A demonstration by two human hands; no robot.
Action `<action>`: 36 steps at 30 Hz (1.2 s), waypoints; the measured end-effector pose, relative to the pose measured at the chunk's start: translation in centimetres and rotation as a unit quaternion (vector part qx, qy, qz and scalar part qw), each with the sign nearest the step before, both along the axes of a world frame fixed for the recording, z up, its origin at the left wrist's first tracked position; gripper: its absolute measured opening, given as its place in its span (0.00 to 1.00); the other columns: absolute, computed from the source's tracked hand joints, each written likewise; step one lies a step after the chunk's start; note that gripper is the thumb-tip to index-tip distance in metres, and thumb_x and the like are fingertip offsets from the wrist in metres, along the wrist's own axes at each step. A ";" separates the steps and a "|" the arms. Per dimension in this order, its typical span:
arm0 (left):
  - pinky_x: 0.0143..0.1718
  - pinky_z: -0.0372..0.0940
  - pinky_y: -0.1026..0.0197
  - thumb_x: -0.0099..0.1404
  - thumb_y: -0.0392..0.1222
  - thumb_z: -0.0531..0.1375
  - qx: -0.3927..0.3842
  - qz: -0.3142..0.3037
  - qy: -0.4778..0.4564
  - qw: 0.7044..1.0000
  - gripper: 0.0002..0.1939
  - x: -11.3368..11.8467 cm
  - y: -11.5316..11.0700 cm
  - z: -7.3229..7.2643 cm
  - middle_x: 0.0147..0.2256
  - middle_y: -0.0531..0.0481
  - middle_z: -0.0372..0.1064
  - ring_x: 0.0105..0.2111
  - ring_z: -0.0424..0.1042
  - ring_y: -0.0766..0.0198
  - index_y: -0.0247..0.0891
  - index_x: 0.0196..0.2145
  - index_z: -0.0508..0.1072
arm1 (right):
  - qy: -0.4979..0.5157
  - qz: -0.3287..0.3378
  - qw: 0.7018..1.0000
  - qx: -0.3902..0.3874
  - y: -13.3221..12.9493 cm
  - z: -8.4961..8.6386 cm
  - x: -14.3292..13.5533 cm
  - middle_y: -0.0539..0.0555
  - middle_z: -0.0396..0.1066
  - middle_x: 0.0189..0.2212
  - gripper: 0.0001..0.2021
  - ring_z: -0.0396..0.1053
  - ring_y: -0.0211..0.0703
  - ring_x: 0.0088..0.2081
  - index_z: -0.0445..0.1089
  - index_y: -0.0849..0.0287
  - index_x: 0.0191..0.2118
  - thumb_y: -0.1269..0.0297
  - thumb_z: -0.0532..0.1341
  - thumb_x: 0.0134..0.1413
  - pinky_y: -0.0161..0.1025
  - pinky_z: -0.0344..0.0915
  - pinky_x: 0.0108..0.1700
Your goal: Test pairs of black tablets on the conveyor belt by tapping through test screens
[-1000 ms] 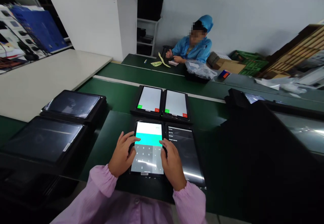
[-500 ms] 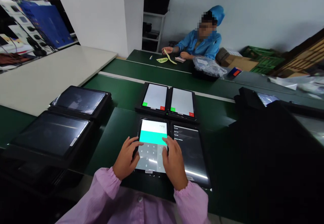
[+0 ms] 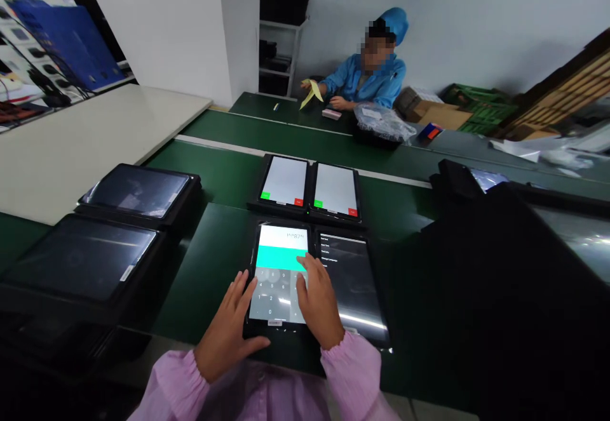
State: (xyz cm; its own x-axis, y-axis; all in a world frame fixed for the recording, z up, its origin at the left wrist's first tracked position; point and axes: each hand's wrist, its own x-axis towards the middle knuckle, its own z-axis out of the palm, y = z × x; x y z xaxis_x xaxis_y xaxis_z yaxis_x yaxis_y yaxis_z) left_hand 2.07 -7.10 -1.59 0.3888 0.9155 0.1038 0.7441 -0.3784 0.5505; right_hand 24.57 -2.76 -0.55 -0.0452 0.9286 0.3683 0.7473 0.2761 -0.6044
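Observation:
A tablet (image 3: 279,294) showing a calculator keypad lies on the green table in front of me. My left hand (image 3: 227,326) rests open along its left edge, fingers stretched out and thumb toward the lower border. Over its right side is my right hand (image 3: 317,300), index finger extended to the screen near the teal band, other fingers loosely bent; it holds nothing. Partly under that hand, a second tablet (image 3: 355,287) shows a dark text menu. Just behind lie two tablets with white screens, the left one (image 3: 284,180) and the right one (image 3: 335,189), each with green and red corner buttons.
Stacked dark-screened tablets (image 3: 138,192) lie at the left, with another pile (image 3: 81,256) nearer me. Black cases (image 3: 476,243) fill the right side. Across the table a co-worker in blue (image 3: 366,78) handles a yellow strip (image 3: 312,93) near a plastic-wrapped bundle (image 3: 384,122).
My left hand has moved off the keypad down to the tablet's left edge. My right hand stays over the screen. The calculator display has changed, and the co-worker has lifted the yellow sheet.

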 end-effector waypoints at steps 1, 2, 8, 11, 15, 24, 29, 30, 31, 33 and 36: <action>0.63 0.52 0.32 0.53 0.41 0.71 0.005 0.009 -0.001 1.000 0.63 0.0 -0.2 -0.3 0.71 0.42 0.35 0.68 0.40 0.39 0.53 0.70 0.31 | 0.005 0.019 1.000 -0.003 0.1 0.2 -0.1 0.62 0.69 0.53 0.17 0.61 0.52 0.60 0.65 0.61 0.56 0.69 0.48 0.66 0.59 0.57 0.63; 0.63 0.52 0.33 0.54 0.39 0.70 0.009 0.016 -0.003 1.000 0.61 0.1 -0.2 -0.5 0.71 0.43 0.35 0.69 0.40 0.40 0.54 0.70 0.31 | 0.012 0.033 0.999 -0.004 0.2 0.4 -0.1 0.61 0.70 0.52 0.17 0.61 0.51 0.60 0.65 0.60 0.56 0.69 0.48 0.66 0.59 0.57 0.64; 0.65 0.53 0.38 0.57 0.37 0.68 0.006 0.011 -0.020 1.000 0.58 -1.0 1.3 -1.1 0.71 0.44 0.35 0.69 0.41 0.43 0.55 0.70 0.32 | 0.078 -0.108 0.991 -0.014 -0.1 0.6 7.0 0.64 0.65 0.57 0.21 0.62 0.55 0.59 0.64 0.61 0.58 0.57 0.50 0.66 0.58 0.56 0.62; 0.65 0.51 0.38 0.58 0.36 0.68 0.001 0.003 -0.029 1.000 0.58 -2.1 2.4 -1.0 0.71 0.44 0.35 0.69 0.41 0.44 0.55 0.70 0.31 | 0.106 -0.233 0.965 -0.064 -1.1 -1.0 12.6 0.69 0.63 0.57 0.29 0.61 0.61 0.59 0.62 0.66 0.59 0.48 0.52 0.61 0.59 0.56 0.61; 0.65 0.50 0.38 0.55 0.39 0.69 -0.026 -0.013 -0.032 0.999 0.58 -3.6 3.4 -0.3 0.71 0.45 0.36 0.69 0.41 0.44 0.54 0.70 0.34 | 0.221 -0.265 0.926 -0.154 -1.5 -3.0 15.7 0.65 0.66 0.55 0.33 0.64 0.59 0.57 0.62 0.61 0.58 0.41 0.56 0.54 0.55 0.61 0.58; 0.66 0.51 0.45 0.65 0.53 0.57 -0.055 0.099 -0.249 0.962 0.31 -0.7 15.1 0.8 0.61 0.42 0.62 0.63 0.60 0.52 0.41 0.63 0.59 | 0.237 -0.232 0.939 -0.095 4.9 -3.1 15.2 0.64 0.62 0.59 0.33 0.58 0.57 0.61 0.65 0.61 0.54 0.45 0.61 0.46 0.52 0.52 0.64; 0.64 0.54 0.44 0.64 0.53 0.58 -0.072 0.093 -0.343 0.932 0.29 0.6 19.5 -0.5 0.60 0.40 0.65 0.61 0.63 0.51 0.40 0.60 0.62 | 0.217 -0.240 0.943 -0.075 5.3 -3.9 15.1 0.63 0.60 0.61 0.28 0.58 0.56 0.62 0.69 0.60 0.50 0.46 0.61 0.46 0.52 0.52 0.64; 0.64 0.54 0.44 0.64 0.52 0.58 -0.071 0.091 -0.341 0.933 0.29 0.5 19.6 -0.7 0.60 0.41 0.64 0.61 0.62 0.52 0.40 0.60 0.62 | 0.215 -0.241 0.943 -0.074 5.2 -3.9 15.1 0.63 0.60 0.61 0.27 0.58 0.56 0.62 0.70 0.59 0.49 0.47 0.61 0.46 0.52 0.53 0.64; 0.64 0.53 0.44 0.64 0.51 0.58 -0.069 0.090 -0.334 0.936 0.28 0.3 19.4 -0.8 0.60 0.41 0.64 0.61 0.62 0.52 0.41 0.59 0.62 | 0.215 -0.241 0.944 -0.074 5.1 -4.0 15.0 0.62 0.60 0.61 0.27 0.58 0.56 0.62 0.70 0.58 0.49 0.47 0.62 0.46 0.51 0.53 0.64; 0.65 0.52 0.45 0.63 0.50 0.59 -0.064 0.089 -0.321 0.941 0.28 0.1 18.8 -0.7 0.60 0.42 0.64 0.62 0.61 0.52 0.41 0.59 0.63 | 0.220 -0.240 0.943 -0.075 4.9 -4.1 15.0 0.62 0.60 0.61 0.27 0.58 0.56 0.62 0.70 0.58 0.49 0.46 0.61 0.47 0.52 0.52 0.64; 0.65 0.52 0.46 0.62 0.47 0.59 -0.069 0.083 -0.322 0.940 0.28 0.1 18.1 -0.4 0.59 0.42 0.65 0.61 0.62 0.54 0.40 0.59 0.62 | 0.236 -0.244 0.937 -0.087 4.3 -4.1 15.2 0.62 0.61 0.61 0.27 0.58 0.57 0.61 0.71 0.58 0.49 0.44 0.59 0.49 0.52 0.54 0.63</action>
